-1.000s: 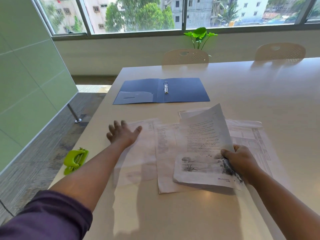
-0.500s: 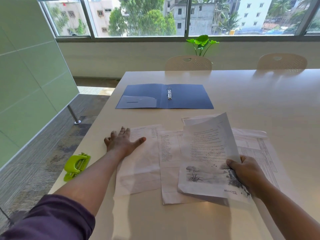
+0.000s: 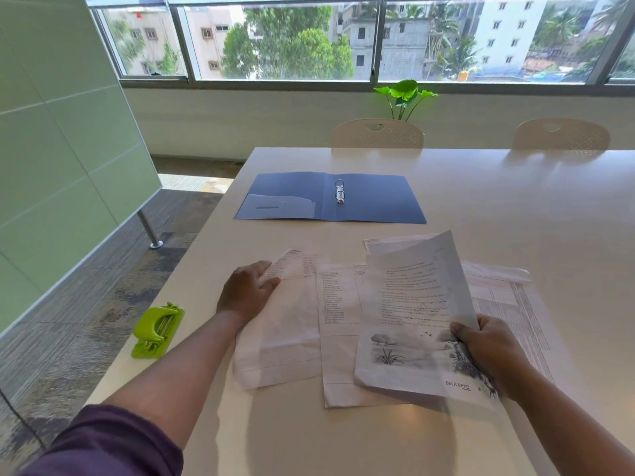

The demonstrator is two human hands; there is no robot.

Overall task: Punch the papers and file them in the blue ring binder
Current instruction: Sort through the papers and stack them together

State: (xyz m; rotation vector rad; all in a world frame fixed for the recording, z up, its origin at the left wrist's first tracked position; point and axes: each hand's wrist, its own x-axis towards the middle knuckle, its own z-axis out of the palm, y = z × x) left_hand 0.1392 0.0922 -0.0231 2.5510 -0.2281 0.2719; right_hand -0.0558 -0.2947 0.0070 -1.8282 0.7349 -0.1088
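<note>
Several printed papers lie spread across the white table (image 3: 515, 207) in front of me. My right hand (image 3: 488, 352) grips the lower right corner of a sheet with a landscape drawing (image 3: 412, 304), and that sheet stands lifted at its far end. My left hand (image 3: 247, 290) pinches the top left edge of the leftmost paper (image 3: 285, 324), curling it up off the table. A middle sheet (image 3: 338, 304) lies flat between them. The blue ring binder (image 3: 371, 197) lies open farther back, its metal rings (image 3: 340, 192) upright at the spine. A lime green hole punch (image 3: 158, 329) sits at the table's left edge.
More sheets (image 3: 508, 297) lie under and right of the lifted one. Two beige chairs (image 3: 378, 134) (image 3: 560, 134) stand at the far side, with a green plant (image 3: 405, 96) behind. A green partition (image 3: 62, 149) and the floor drop lie to the left.
My left hand went from lying flat with fingers spread on the leftmost paper to pinching and lifting its top edge. The right hand kept holding the drawing sheet.
</note>
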